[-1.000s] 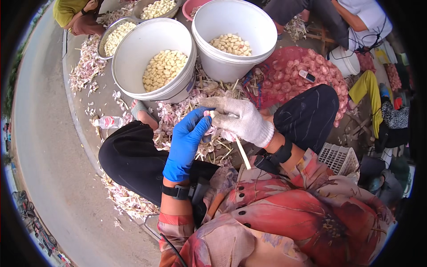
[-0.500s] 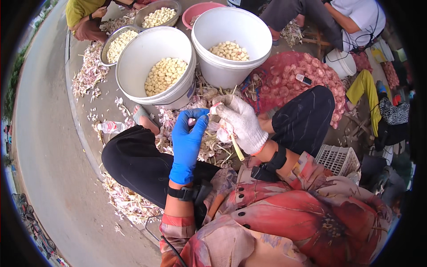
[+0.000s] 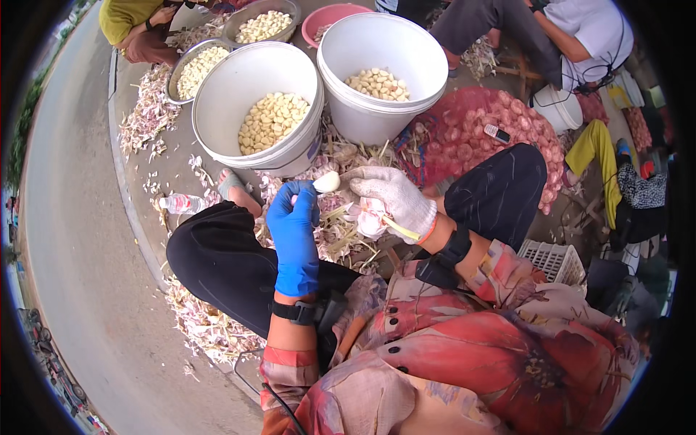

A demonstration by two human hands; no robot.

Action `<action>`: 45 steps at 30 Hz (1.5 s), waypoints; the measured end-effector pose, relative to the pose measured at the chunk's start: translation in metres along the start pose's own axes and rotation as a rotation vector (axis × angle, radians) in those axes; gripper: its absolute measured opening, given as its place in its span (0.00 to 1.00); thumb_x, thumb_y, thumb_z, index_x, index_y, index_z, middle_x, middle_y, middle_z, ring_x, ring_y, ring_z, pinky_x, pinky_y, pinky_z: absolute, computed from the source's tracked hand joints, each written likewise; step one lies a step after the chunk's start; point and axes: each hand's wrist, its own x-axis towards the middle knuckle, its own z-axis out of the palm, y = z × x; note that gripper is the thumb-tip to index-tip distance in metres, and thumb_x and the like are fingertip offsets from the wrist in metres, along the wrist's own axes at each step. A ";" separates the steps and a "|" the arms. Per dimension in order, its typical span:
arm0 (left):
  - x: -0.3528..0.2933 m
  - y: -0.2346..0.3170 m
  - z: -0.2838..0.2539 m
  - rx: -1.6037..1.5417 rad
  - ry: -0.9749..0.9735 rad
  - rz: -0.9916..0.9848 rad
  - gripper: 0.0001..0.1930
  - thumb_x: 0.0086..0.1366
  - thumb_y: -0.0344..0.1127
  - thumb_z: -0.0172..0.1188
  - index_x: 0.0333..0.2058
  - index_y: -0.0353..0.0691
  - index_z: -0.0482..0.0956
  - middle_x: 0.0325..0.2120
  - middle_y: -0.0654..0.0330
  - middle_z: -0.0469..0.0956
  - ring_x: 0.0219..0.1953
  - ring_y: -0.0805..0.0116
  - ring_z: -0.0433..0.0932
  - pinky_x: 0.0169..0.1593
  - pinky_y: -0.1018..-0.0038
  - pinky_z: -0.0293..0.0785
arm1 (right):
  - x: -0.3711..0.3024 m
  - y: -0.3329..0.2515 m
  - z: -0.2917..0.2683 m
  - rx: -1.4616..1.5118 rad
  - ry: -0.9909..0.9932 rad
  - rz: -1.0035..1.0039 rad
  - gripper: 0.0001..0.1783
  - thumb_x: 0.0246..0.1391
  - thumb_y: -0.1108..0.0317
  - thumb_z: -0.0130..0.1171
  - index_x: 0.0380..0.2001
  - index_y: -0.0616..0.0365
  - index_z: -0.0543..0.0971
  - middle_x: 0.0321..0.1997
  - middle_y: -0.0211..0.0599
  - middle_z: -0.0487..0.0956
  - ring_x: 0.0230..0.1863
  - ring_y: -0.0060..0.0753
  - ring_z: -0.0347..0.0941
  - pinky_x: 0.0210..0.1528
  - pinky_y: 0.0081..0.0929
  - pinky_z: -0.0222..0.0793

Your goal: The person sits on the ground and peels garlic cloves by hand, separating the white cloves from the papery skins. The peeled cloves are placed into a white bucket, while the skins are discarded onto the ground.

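Observation:
A peeled white garlic clove [image 3: 327,182] sits between my two hands, at the pinched fingertips of my left hand [image 3: 294,228] in a blue glove. My right hand [image 3: 391,197], in a whitish knit glove, has its thumb and forefinger stretched toward the clove, close to its right side. The lower fingers of that hand are curled round a pinkish-white garlic bulb [image 3: 372,219]. A thin yellow-green stick-like piece [image 3: 403,228] pokes out below the palm; whether it is a stem or a handle, I cannot tell. Two white buckets [image 3: 210,119] with peeled cloves [image 3: 272,122] stand just beyond my hands.
Garlic skins [image 3: 210,319] litter the ground round my legs. A red mesh sack of garlic bulbs [image 3: 482,138] lies at the right, with a phone [image 3: 496,133] on it. Metal bowls [image 3: 171,85], a pink basin [image 3: 308,27], a bottle [image 3: 181,204] and a white crate [image 3: 551,261] stand around. Other people sit beyond.
My hands have drawn slightly apart, and the bare white clove now shows between them. The yellow-green piece has swung from steep to more level.

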 end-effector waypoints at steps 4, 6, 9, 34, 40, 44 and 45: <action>0.007 0.003 -0.001 0.196 0.027 0.143 0.04 0.67 0.29 0.59 0.33 0.37 0.78 0.21 0.73 0.68 0.22 0.86 0.60 0.26 0.85 0.55 | 0.010 0.009 -0.013 -0.642 -0.002 -0.427 0.16 0.62 0.68 0.57 0.51 0.59 0.77 0.38 0.38 0.80 0.36 0.22 0.79 0.36 0.19 0.75; 0.005 -0.005 0.004 0.443 0.007 0.272 0.03 0.67 0.28 0.60 0.34 0.36 0.78 0.23 0.75 0.68 0.25 0.86 0.60 0.28 0.86 0.56 | 0.009 -0.009 0.010 -0.477 0.069 -0.281 0.16 0.62 0.66 0.58 0.52 0.58 0.77 0.33 0.33 0.80 0.30 0.19 0.77 0.29 0.15 0.72; 0.000 -0.002 0.009 0.430 -0.123 0.261 0.04 0.66 0.30 0.59 0.36 0.36 0.78 0.25 0.66 0.75 0.27 0.82 0.71 0.30 0.83 0.66 | 0.004 -0.025 0.025 -0.114 0.016 0.099 0.17 0.65 0.64 0.55 0.54 0.60 0.76 0.29 0.27 0.78 0.26 0.17 0.75 0.24 0.15 0.67; 0.015 -0.006 0.017 0.365 -0.031 0.050 0.15 0.73 0.38 0.53 0.50 0.37 0.80 0.29 0.73 0.78 0.24 0.90 0.63 0.27 0.88 0.55 | 0.021 0.001 0.009 -1.099 0.427 -0.658 0.09 0.52 0.64 0.64 0.36 0.53 0.83 0.30 0.40 0.79 0.33 0.47 0.78 0.35 0.40 0.73; 0.013 -0.007 0.013 0.229 -0.121 0.001 0.09 0.67 0.31 0.62 0.43 0.33 0.81 0.36 0.66 0.81 0.37 0.81 0.75 0.45 0.81 0.71 | 0.011 -0.005 0.008 -1.262 0.331 -0.756 0.12 0.54 0.69 0.61 0.43 0.55 0.82 0.33 0.36 0.80 0.32 0.41 0.78 0.33 0.33 0.74; 0.013 -0.010 0.007 0.261 -0.188 0.053 0.07 0.67 0.30 0.62 0.41 0.33 0.81 0.37 0.65 0.82 0.37 0.81 0.76 0.44 0.82 0.72 | 0.005 -0.010 0.018 -0.370 0.339 -0.143 0.11 0.56 0.72 0.59 0.43 0.58 0.81 0.35 0.39 0.83 0.32 0.34 0.80 0.33 0.28 0.74; 0.011 -0.009 0.009 0.226 -0.172 0.058 0.07 0.67 0.29 0.62 0.41 0.33 0.81 0.36 0.66 0.82 0.37 0.81 0.76 0.44 0.82 0.71 | 0.006 -0.006 0.019 -0.441 0.354 -0.211 0.11 0.56 0.72 0.59 0.43 0.59 0.81 0.35 0.39 0.83 0.32 0.34 0.80 0.33 0.27 0.74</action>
